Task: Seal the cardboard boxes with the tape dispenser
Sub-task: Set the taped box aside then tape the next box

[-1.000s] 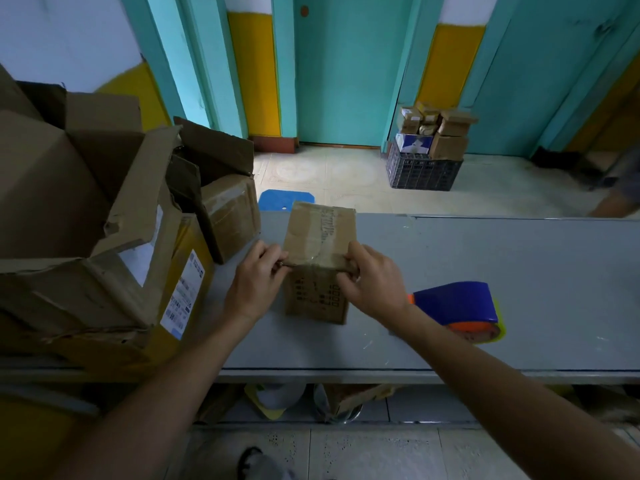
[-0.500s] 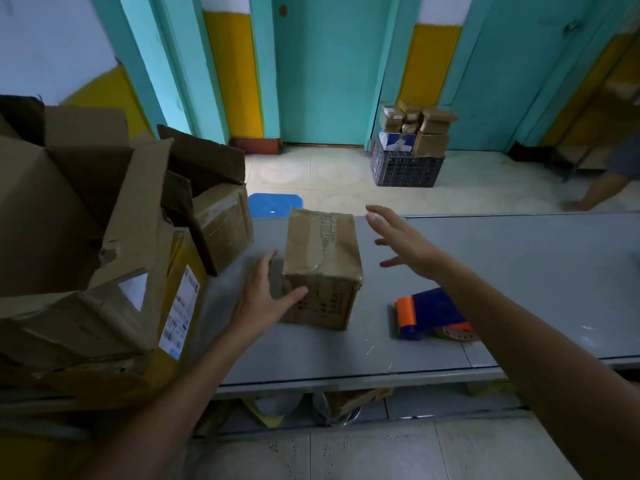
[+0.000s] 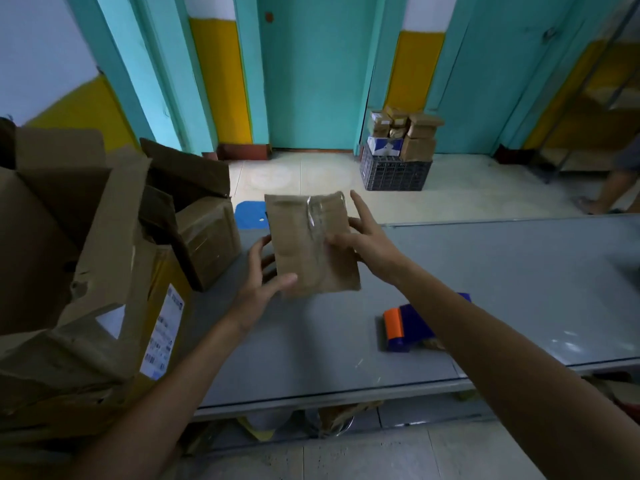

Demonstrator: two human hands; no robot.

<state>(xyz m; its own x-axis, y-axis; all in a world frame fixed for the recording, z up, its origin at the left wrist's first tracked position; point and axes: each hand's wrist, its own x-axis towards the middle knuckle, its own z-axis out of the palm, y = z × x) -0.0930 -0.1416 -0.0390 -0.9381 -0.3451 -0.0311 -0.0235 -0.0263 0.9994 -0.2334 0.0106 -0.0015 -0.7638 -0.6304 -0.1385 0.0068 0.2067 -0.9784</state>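
Observation:
A small cardboard box (image 3: 304,244) with a strip of clear tape down its face is held up above the grey table (image 3: 502,289), tilted toward me. My left hand (image 3: 263,289) grips its lower left edge, thumb on the front. My right hand (image 3: 367,237) holds its right side, thumb across the face and fingers behind. The blue and orange tape dispenser (image 3: 412,323) lies on the table under my right forearm, partly hidden by it.
A heap of open, crumpled cardboard boxes (image 3: 86,271) fills the table's left end. A dark crate stacked with small parcels (image 3: 398,157) stands on the floor by the teal door. A person's leg (image 3: 613,188) shows at the far right.
The box stood on the table with both hands off it or just touching; now both hands hold it, lifted and tilted toward me.

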